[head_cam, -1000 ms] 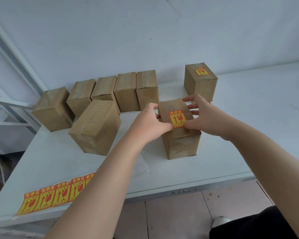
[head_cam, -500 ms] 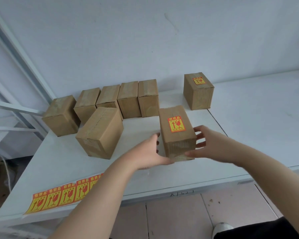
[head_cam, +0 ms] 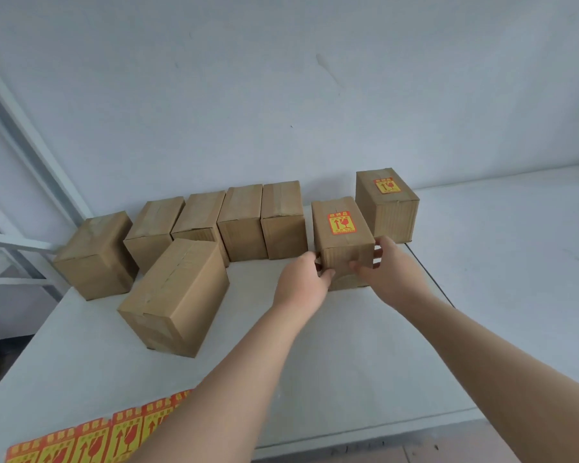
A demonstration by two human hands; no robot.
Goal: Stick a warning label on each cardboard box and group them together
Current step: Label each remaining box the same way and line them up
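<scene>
Nearest in, a strip of warning labels point(head_cam: 91, 442) lies at the desk point(head_cam: 315, 362) front edge, below and left of the left forearm. Further out, left of the left hand point(head_cam: 303, 282), one plain cardboard box point(head_cam: 174, 295) sits askew. The left hand and the right hand point(head_cam: 386, 269) clamp the labelled box point(head_cam: 343, 242) from either side, thumbs on its near face and fingers curled round its flanks. Its long axis runs away toward the wall, and the sticker point(head_cam: 341, 223) on top has its arrows pointing away too. Just past the right hand's fingers stands the second labelled box point(head_cam: 386, 205); I can't tell whether the two touch. Beyond the left hand is a row of five plain boxes point(head_cam: 241, 222). Half a second back the held box was nearer the front edge, well apart from its partner. Now it's right beside it.
</scene>
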